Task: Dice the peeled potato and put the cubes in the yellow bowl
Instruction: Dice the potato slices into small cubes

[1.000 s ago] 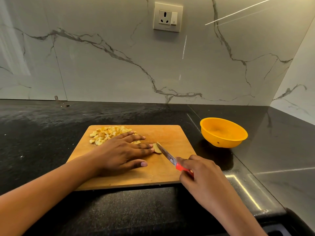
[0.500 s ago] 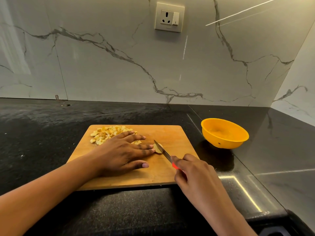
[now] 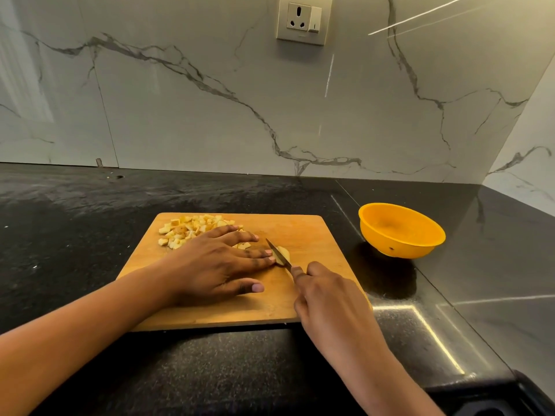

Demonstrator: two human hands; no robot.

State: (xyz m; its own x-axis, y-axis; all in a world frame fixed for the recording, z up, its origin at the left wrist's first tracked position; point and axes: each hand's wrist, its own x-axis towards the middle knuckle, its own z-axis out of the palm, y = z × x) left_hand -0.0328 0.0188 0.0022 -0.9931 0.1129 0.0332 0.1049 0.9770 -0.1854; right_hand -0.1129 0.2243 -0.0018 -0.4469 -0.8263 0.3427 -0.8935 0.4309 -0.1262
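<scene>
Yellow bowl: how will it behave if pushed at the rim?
Probably light: the yellow bowl looks like thin plastic and holds nothing. Likely slides easily; the counter under it is glossy. Rounded sides, narrow base: may tip.

Veined marble wall [image 3: 210, 115], wall socket [image 3: 303, 21], black countertop [image 3: 75, 211].

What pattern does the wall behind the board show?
The wall is pale marble with dark grey veins, best in the head view.
</scene>
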